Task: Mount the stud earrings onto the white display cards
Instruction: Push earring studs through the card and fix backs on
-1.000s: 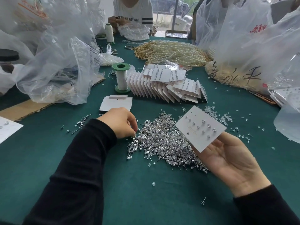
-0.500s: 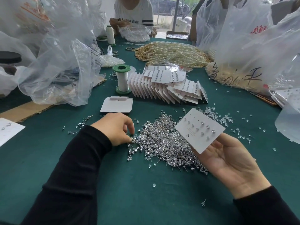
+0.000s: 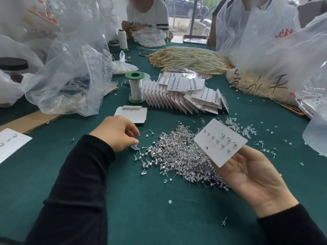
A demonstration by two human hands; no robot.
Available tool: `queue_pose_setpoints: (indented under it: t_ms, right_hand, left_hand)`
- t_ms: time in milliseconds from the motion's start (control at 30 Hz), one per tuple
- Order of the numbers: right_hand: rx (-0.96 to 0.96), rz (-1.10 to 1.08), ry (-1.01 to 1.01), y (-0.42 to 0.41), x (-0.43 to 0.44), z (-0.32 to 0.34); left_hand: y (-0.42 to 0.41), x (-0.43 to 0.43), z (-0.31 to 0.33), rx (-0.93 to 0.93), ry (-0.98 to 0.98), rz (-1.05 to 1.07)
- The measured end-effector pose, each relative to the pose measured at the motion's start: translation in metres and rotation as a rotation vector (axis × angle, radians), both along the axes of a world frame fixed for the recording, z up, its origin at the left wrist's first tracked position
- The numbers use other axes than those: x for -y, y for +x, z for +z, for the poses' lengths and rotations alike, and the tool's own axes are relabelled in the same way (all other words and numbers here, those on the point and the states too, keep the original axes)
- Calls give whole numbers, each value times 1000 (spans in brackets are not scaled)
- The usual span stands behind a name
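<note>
Fingertips (image 3: 135, 140) of left hand (image 3: 115, 133) curl at stud earrings' (image 3: 177, 156) edge (pinch unclear) — right hand (image 3: 251, 175) holds card (image 3: 219, 142).

A white card (image 3: 220, 142) sits tilted up in the right hand (image 3: 251, 175), face showing, with several small clear-stone studs set in rows. Just left of that hand a wide heap of loose silver stud earrings (image 3: 177, 156) lies on the table (image 3: 141, 200), its edge at the left hand's (image 3: 116, 133) fingertips. Just beyond the left hand lies a small stack of blank cards (image 3: 131, 114). Farther off, filled cards (image 3: 185, 98) stand in an overlapping row. One stray stud (image 3: 223, 222) lies near the right wrist.
</note>
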State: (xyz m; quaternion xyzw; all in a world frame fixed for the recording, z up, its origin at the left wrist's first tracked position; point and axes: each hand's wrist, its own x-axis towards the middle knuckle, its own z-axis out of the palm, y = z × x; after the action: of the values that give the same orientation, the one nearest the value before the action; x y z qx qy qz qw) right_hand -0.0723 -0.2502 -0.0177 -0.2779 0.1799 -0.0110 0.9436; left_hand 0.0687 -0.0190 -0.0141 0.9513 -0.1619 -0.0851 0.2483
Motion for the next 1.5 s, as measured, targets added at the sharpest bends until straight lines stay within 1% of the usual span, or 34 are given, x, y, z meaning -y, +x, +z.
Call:
queue_pose_setpoints:
  t_ms: [233, 400, 467, 533, 567, 633, 733, 800, 833, 933, 1033, 1200, 1367, 1500]
  right_hand:
    - [14, 15, -16, 0, 1, 0]
    - [5, 5, 0, -1, 2, -1]
    - [3, 3, -8, 0, 1, 0]
    - [4, 6, 2, -1, 0, 1]
    - [10, 10, 1, -1, 0, 1]
    - [20, 27, -17, -2, -2, 3]
    - [73, 83, -54, -3, -7, 1]
    - [97, 131, -77, -3, -9, -1]
    - [113, 159, -84, -2, -10, -3]
    - [169, 225, -54, 0, -13, -7]
    - [183, 237, -32, 1, -15, -10]
    - [213, 268, -91, 1, -16, -13]
    - [220, 232, -141, 2, -16, -13]
    - [237, 212, -222, 1, -19, -13]
  left_hand:
    - [-10, 26, -5, 23, 71, -168]
    - [-9, 28, -9, 57, 63, -217]
    - [-10, 28, -9, 95, 78, -216]
    - [-11, 27, -7, 181, 54, -199]
    - [-11, 27, -5, 231, -9, -182]
    - [-16, 30, 2, 284, -269, -170]
    - [-34, 44, 12, 227, -709, -290]
    - [-50, 59, 13, 184, -887, -344]
    - [-55, 65, 11, 188, -922, -338]
    - [-63, 81, 3, 305, -860, -299]
    - [-64, 86, 0, 337, -839, -264]
    - [-65, 87, -2, 301, -847, -249]
    - [-64, 86, -3, 217, -882, -238]
    - [-64, 85, -3, 172, -887, -243]
